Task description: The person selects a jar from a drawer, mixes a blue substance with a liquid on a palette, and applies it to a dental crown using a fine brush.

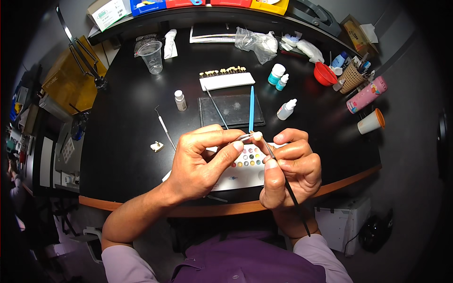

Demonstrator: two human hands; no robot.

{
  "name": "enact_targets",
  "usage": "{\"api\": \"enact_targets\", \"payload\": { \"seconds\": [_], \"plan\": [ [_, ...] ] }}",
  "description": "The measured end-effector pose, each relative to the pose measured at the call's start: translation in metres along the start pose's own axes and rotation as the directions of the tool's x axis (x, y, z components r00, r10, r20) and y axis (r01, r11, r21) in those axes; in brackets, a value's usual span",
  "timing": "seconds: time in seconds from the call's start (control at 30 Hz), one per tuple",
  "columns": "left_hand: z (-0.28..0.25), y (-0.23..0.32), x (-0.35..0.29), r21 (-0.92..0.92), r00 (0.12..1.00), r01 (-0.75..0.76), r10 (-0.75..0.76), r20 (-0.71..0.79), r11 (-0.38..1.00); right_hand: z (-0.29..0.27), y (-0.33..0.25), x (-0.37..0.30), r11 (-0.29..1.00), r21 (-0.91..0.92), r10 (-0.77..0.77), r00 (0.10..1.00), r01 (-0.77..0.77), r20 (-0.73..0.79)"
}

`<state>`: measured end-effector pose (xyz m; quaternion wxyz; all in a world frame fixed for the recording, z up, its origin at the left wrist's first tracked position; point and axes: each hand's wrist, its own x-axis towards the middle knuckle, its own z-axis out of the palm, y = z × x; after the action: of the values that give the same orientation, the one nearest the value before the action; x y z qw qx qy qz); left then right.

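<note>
A small, pale, tooth-like piece (257, 136) sits just beyond the left fingertips, at the end of a slim metal holder (246, 137). The left hand (200, 158) pinches that holder between thumb and forefinger, closed with no visible gap; the right hand (297, 165) grips a dark-handled brush (291, 195) between thumb and fingers, other fingertips curled.

The step in hand looks like fine brushwork on the piece, which calls for a steady left pinch and a light, controlled touch from the right. Whether bristles meet surface is too small to tell.

The holder points rightward from the left fingers, tilted slightly up. The brush slants from its tip beside the piece back through the right fingers toward the wearer's body. The piece's own long axis cannot be made out. Beneath the fingers lies a white card with coloured spots (243, 179).
</note>
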<state>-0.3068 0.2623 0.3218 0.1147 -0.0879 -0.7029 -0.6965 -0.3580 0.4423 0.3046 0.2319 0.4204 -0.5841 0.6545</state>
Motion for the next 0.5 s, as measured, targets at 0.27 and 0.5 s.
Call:
{"api": "enact_targets", "payload": {
  "seconds": [0.27, 0.5],
  "plan": [
    [-0.0008, -0.0007, -0.0012, 0.008, 1.0, -0.004, 0.004, -0.008, 1.0, -0.0008, 0.0, -0.0019, 1.0, -0.028, 0.003, 1.0, -0.003, 0.007],
    [-0.0002, 0.0006, -0.0008, 0.002, 1.0, 0.007, -0.007, -0.006, 1.0, -0.0021, -0.002, -0.0007, 0.997, -0.075, 0.006, 1.0, -0.005, 0.019]
  ]
}}
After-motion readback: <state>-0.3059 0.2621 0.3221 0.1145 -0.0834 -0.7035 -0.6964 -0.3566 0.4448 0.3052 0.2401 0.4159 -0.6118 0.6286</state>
